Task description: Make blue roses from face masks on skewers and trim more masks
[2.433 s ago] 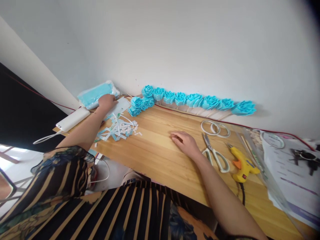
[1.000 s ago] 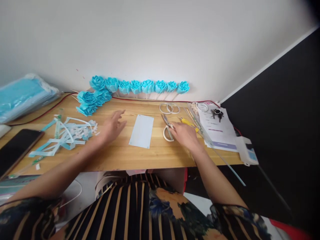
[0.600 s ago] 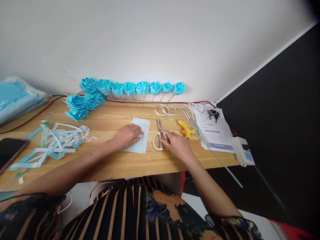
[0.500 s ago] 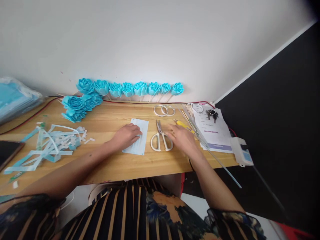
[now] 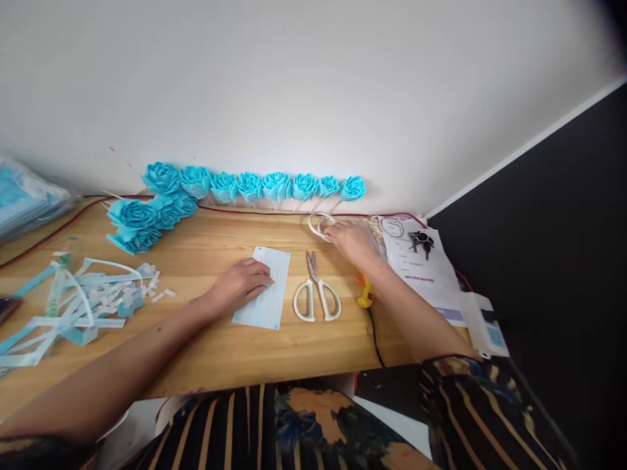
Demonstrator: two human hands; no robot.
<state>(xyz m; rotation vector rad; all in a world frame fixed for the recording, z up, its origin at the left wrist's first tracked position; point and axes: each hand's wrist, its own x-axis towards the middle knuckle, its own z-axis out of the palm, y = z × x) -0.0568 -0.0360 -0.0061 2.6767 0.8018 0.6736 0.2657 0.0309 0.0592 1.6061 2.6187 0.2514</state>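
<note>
A light blue rectangular sheet (image 5: 274, 294) with a creased, mask-like surface lies flat on the wooden table. My left hand (image 5: 242, 282) rests on its left half, fingers slightly bent and nothing pinched between them. To the sheet's right, scissors (image 5: 316, 290) with white handles lie untouched, blades pointing to the wall. Farther back, my right hand (image 5: 353, 240) closes at the right side of two overlapping white rings (image 5: 313, 225). Its fingers cover much of the right-hand ring. Under my right forearm shows a yellow-handled tool (image 5: 365, 294) with a black cord.
Several blue flowers (image 5: 277, 186) on sticks line the wall, with more bunched at left. Blue and white strips (image 5: 83, 300) are heaped at the left. Keys (image 5: 421, 241) lie on papers (image 5: 414, 271) at the right, near a white plastic container (image 5: 482, 320). Packaged blue material (image 5: 32, 199) sits far left.
My right hand has moved away from beside the scissors, back to the white rings. My left hand stays on the sheet. The view has tilted slightly, so the table sits lower.
</note>
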